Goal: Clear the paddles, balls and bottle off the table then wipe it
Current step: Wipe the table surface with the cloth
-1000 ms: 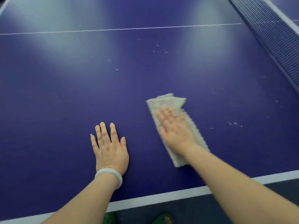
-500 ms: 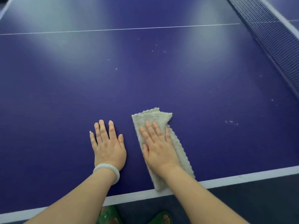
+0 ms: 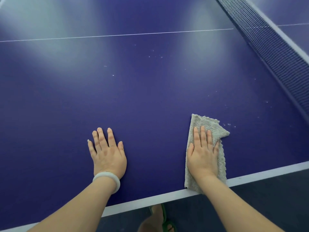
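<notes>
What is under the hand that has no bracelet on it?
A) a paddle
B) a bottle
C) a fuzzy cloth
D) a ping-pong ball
C: the right hand lies flat, fingers straight, on a grey fuzzy cloth spread on the blue table by its near edge.

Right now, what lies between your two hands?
Only bare blue table, in the head view, between the left hand and the right hand pressing the cloth.
</notes>
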Available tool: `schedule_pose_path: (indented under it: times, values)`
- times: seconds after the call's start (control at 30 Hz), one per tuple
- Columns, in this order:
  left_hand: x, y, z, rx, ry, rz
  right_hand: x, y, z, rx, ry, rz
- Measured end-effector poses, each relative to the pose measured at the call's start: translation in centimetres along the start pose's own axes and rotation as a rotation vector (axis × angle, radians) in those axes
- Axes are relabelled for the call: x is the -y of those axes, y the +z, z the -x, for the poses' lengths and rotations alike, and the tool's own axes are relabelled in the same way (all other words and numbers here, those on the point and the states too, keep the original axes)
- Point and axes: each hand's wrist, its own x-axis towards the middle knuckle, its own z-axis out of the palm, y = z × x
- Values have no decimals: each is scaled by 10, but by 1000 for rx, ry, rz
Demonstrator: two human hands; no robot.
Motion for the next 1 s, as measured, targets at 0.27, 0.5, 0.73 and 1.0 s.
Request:
schedule_pose_path:
  times: [0.27,0.5,0.73,1.0]
  values:
    - [-1,-1,1,-16,23,29,-1,3,0,5,2,-20]
    - [-36,-9,5,-45,150,61,0,2,-1,-12,-7,-18]
    - [-160,1,3,43,383,74,-19,1,8,33,-149,-58]
    - [-171,18,8,8,335,-53,-127,-14,-22,54,158,-31]
